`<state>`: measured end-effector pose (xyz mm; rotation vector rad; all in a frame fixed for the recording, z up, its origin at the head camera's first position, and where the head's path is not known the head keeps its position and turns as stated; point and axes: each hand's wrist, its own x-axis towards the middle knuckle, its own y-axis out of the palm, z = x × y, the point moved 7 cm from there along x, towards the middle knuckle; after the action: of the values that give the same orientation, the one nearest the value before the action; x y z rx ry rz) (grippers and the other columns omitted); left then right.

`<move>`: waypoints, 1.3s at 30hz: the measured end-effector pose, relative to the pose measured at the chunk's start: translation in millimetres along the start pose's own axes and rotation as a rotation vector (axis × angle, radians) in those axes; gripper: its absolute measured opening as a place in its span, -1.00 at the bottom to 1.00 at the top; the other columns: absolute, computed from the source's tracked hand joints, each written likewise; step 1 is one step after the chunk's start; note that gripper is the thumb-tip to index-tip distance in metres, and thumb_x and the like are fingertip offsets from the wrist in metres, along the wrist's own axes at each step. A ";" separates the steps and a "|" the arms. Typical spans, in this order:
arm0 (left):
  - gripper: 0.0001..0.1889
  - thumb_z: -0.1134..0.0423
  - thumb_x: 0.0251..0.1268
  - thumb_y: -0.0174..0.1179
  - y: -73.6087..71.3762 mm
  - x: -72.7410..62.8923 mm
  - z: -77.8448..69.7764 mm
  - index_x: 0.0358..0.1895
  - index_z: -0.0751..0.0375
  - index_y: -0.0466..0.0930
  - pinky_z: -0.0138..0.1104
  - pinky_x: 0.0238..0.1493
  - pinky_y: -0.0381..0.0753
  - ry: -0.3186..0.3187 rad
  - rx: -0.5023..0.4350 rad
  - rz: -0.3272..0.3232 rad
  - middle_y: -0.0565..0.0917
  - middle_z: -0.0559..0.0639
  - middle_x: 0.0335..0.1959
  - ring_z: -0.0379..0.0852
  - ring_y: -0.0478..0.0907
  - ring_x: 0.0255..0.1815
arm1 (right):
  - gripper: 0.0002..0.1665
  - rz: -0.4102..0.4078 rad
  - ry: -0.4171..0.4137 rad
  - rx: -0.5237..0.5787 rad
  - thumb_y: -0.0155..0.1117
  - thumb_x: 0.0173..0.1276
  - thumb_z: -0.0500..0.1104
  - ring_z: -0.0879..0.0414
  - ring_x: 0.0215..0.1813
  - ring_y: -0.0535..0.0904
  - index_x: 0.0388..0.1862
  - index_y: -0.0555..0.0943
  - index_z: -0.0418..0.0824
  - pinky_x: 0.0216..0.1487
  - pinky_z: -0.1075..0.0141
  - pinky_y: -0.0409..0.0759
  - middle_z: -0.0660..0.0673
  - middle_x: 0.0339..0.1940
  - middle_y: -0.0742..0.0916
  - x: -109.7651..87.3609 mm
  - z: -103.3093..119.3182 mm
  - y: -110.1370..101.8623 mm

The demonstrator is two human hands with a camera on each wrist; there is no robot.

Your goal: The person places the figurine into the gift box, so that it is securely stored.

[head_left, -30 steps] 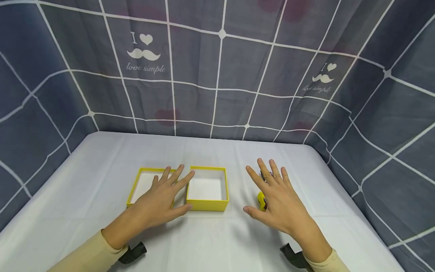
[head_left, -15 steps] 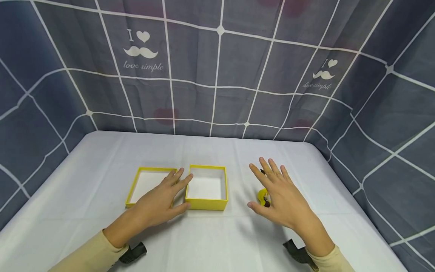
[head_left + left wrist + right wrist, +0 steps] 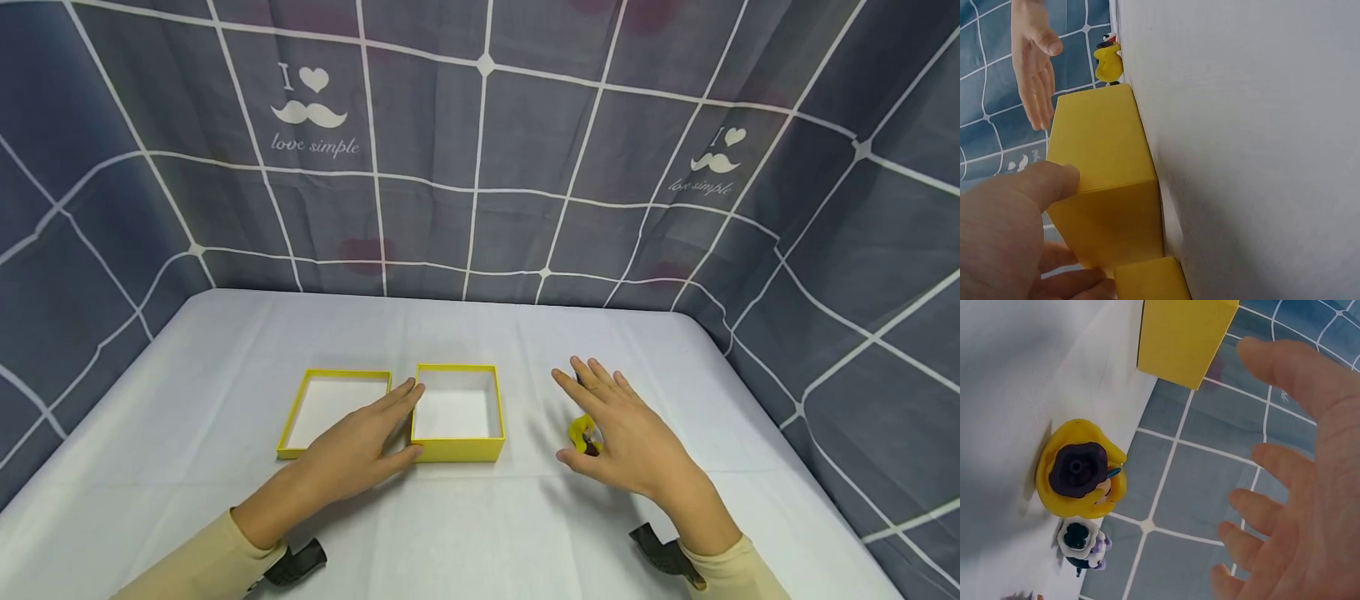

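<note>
The yellow box point(image 3: 459, 452), open at the top and white inside, sits in the middle of the table. My left hand point(image 3: 348, 446) is at its left side, fingers fairly straight along the wall. In the left wrist view the thumb point(image 3: 1063, 181) lies at the front-left edge of the box. My right hand point(image 3: 637, 437) hovers over small figurines, fingers extended and holding nothing. A yellow figurine point(image 3: 1054, 465) lies on its side with its dark base showing. Close by lies a smaller white-and-purple figurine point(image 3: 1088, 544).
A shallow yellow-rimmed lid point(image 3: 296, 408), white inside, lies left of the box and is partly covered by the left hand. Another small item point(image 3: 1019, 596) shows at the lower edge of the right wrist view. A grey checked curtain point(image 3: 427, 150) surrounds the white-covered table point(image 3: 480, 533).
My left hand's spread fingers have come together and lowered to the box's left side. My right hand has shifted slightly right, uncovering more of the yellow figurine.
</note>
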<state>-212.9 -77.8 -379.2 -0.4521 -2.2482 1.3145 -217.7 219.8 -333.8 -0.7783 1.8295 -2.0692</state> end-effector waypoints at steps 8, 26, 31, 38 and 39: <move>-0.15 -0.06 0.31 0.24 1.3 0.3 -1.4 0.52 0.27 0.08 -0.07 0.34 0.32 -0.007 -0.010 0.003 0.15 0.16 0.51 0.04 0.18 0.46 | 0.17 0.069 0.018 0.089 0.47 0.05 0.24 -0.09 0.55 0.04 0.58 0.13 0.04 0.46 -0.11 0.05 -0.10 0.57 0.17 0.7 -8.9 7.1; -0.16 -0.04 0.30 0.25 1.7 0.0 -1.4 0.51 0.30 0.11 -0.05 0.33 0.32 -0.005 0.001 -0.011 0.17 0.18 0.50 0.06 0.18 0.46 | -0.12 0.140 0.099 0.247 0.58 -0.07 -0.08 -0.02 0.20 0.53 0.31 0.51 -0.18 0.18 -0.02 0.50 -0.07 0.19 0.65 -14.3 -44.9 21.3; -0.17 -0.04 0.31 0.24 1.9 -0.7 -1.9 0.51 0.30 0.11 -0.06 0.34 0.32 -0.007 0.003 -0.002 0.16 0.19 0.50 0.05 0.17 0.46 | -0.20 0.173 0.099 0.217 0.56 -0.07 -0.11 -0.06 0.18 0.56 0.24 0.57 -0.20 0.16 -0.03 0.51 -0.06 0.12 0.68 -14.0 -45.4 27.3; -0.17 -0.04 0.31 0.23 1.5 -0.5 -1.9 0.51 0.29 0.11 -0.07 0.33 0.33 -0.008 0.005 0.001 0.16 0.17 0.51 0.04 0.19 0.45 | -0.37 0.123 0.074 0.235 0.56 -0.05 -0.15 0.02 0.10 0.59 0.09 0.63 -0.16 0.14 0.03 0.52 0.04 -0.02 0.70 -8.8 -41.8 30.1; -0.17 -0.04 0.31 0.23 1.5 -0.4 -1.9 0.51 0.29 0.11 -0.07 0.33 0.33 -0.009 0.005 0.001 0.16 0.17 0.51 0.05 0.19 0.45 | -0.39 0.116 0.070 0.245 0.57 -0.05 -0.15 0.03 0.09 0.59 0.06 0.64 -0.14 0.14 0.04 0.52 0.06 -0.04 0.70 -8.3 -41.2 29.8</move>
<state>-211.4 -75.9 -379.9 -0.4465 -2.2517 1.3248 -238.1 253.5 -367.1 -0.5302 1.5724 -2.2136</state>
